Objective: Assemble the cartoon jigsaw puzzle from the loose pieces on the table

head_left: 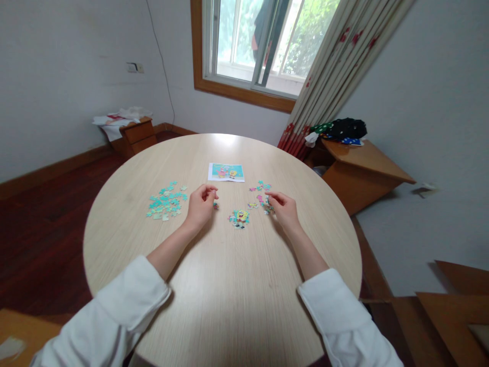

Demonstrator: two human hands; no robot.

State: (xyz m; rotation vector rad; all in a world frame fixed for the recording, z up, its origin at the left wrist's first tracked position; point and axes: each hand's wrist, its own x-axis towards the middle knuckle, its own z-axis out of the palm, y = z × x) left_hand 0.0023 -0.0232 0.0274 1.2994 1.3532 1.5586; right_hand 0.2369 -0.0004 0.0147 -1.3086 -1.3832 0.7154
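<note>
My left hand hovers over the table with its fingers curled into a pinch; what they hold, if anything, is hidden. A small puzzle piece peeks out beside it. At the right, my right hand has thumb and forefinger drawn together over a loose group of pink and teal puzzle pieces, partly covering them; any piece in its fingertips is too small to make out. Between the hands lies a joined puzzle section with a yellow square cartoon figure. Behind it is a picture card with cartoon figures.
A heap of mostly teal puzzle pieces lies left of my left hand. The round wooden table carries everything. Beyond it stand a small cabinet and a wooden stand with cloth on top, near a curtain.
</note>
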